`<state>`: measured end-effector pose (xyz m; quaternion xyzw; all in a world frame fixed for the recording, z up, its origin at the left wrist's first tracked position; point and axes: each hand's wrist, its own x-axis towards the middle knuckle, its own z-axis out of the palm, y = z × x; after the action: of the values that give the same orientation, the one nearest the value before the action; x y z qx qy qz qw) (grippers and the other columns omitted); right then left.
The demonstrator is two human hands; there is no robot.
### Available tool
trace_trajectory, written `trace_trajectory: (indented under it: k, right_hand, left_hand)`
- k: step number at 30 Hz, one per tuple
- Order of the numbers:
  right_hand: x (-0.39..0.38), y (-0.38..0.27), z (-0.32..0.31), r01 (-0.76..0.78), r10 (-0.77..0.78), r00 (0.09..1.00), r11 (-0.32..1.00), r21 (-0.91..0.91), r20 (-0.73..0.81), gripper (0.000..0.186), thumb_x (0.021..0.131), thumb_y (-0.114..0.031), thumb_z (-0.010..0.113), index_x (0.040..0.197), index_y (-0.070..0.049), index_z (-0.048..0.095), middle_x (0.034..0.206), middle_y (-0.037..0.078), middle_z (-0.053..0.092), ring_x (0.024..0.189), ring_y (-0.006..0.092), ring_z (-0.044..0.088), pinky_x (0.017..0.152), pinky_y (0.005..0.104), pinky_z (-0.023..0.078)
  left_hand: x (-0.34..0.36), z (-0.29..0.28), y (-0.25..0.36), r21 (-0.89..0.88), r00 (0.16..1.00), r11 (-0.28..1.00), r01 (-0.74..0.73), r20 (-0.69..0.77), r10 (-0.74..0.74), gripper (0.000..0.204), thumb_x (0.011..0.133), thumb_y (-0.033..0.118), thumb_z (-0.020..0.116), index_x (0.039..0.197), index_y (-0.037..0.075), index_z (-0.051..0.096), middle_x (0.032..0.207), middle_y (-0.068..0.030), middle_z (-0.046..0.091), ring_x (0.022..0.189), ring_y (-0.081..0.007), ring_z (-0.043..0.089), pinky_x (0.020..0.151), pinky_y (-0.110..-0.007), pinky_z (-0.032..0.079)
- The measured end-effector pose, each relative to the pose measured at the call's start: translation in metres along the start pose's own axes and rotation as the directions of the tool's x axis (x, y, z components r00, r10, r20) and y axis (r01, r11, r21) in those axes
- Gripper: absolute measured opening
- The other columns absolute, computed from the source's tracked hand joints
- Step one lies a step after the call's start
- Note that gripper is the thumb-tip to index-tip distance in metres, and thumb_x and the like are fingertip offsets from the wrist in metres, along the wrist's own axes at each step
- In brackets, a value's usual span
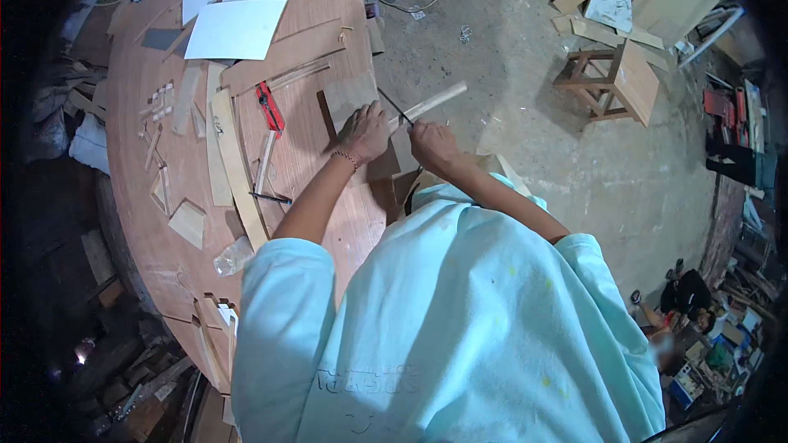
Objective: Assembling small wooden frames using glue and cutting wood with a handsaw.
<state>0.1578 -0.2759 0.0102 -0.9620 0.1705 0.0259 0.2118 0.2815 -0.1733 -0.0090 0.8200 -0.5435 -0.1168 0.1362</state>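
Note:
A pale wooden strip (439,99) juts past the right edge of the workbench. My left hand (366,133), with a beaded bracelet on its wrist, grips and presses the strip's near end down beside a flat board (348,97). In my closed right hand (433,148) is a thin, dark, narrow-bladed tool (391,102). Its blade crosses the strip just off my left fingers and points up and left. Whether it is a saw or a knife is too small to tell. My fingers hide its handle.
On the workbench (312,172) lie a red tool (269,110), a long curved wooden strip (233,156), white sheets (238,29) and wood offcuts. A wooden stool (616,82) lies tipped on the floor to the right. A person (685,299) is at the lower right near piled clutter.

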Motion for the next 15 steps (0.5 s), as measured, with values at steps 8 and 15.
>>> trace_trajectory:
  k: [8,15]
  right_hand:
    - [-0.004,-0.003,-0.002,0.026,-0.021,0.997,0.998,0.062,-0.081,0.018,0.075,-0.016,0.04,0.069,-0.001,0.046,0.058,0.016,0.05,0.054,0.0298,0.051,0.048,0.0385,0.04]
    - [-0.003,-0.01,-0.01,0.024,-0.016,0.993,0.997,-0.072,0.117,0.014,0.071,-0.011,0.042,0.074,0.001,0.049,0.063,0.014,0.056,0.056,0.0258,0.057,0.046,0.0342,0.044]
  left_hand:
    - [-0.006,-0.018,0.015,0.143,0.995,0.988,-0.053,0.092,0.04,0.021,0.071,0.018,0.047,0.088,0.007,0.048,0.091,-0.0083,0.04,0.093,-0.0223,0.036,0.084,-0.039,0.025]
    - [-0.012,0.011,0.013,0.238,0.99,0.969,0.071,-0.135,-0.04,0.021,0.072,0.018,0.043,0.091,0.012,0.05,0.109,-0.0054,0.037,0.112,-0.0221,0.025,0.095,-0.046,0.017]
